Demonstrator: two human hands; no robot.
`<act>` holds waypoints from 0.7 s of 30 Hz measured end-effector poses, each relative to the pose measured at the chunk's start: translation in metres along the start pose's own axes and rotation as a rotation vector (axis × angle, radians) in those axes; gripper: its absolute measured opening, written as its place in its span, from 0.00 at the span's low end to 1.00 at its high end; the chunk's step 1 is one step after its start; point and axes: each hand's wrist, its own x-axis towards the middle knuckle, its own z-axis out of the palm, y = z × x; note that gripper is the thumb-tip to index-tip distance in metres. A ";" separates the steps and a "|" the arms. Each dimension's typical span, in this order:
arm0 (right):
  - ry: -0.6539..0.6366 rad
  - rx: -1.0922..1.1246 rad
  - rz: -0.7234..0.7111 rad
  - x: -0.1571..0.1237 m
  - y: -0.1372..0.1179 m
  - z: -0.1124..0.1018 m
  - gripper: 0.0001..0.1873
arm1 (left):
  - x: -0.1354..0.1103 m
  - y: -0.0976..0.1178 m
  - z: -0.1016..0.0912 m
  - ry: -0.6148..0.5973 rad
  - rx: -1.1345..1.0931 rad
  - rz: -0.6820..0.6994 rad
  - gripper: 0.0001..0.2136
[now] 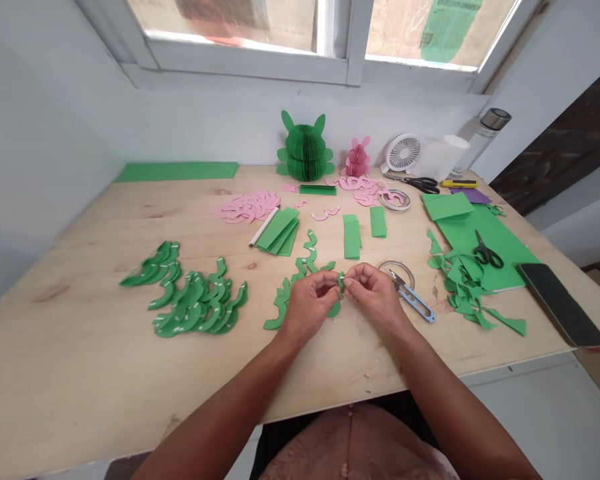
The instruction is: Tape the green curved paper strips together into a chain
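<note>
Between the fingertips of both hands is a small green paper piece (341,279) with a light patch on it, mostly hidden by the fingers. My left hand (310,299) pinches its left side, and my right hand (375,293) pinches the right. Under and beside my left hand lie wavy green paper cutouts (281,303) with white strips on them. Just right of my right hand are a pair of blue-handled thread snips (416,303) and a roll of tape (397,265). A larger heap of wavy green cutouts (195,307) sits farther left.
Folded green papers (280,233), a white pen (264,227) and pink cutouts (250,205) lie beyond my hands. Green scraps (465,283), black scissors (487,253) and a phone (560,303) are at right. A green paper figure (305,153) and a fan (403,153) stand at the back.
</note>
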 end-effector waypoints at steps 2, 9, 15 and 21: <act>-0.001 0.000 -0.009 0.000 0.000 0.000 0.08 | 0.000 0.000 0.000 0.001 0.007 0.002 0.06; -0.003 0.004 0.001 0.000 0.001 0.000 0.06 | 0.000 0.000 0.000 -0.012 0.013 -0.003 0.05; 0.004 -0.002 -0.010 -0.001 0.002 0.000 0.06 | 0.001 -0.002 -0.001 -0.043 0.025 0.011 0.05; -0.008 0.015 -0.016 0.000 0.005 -0.001 0.05 | 0.001 -0.001 0.000 -0.050 0.017 0.018 0.06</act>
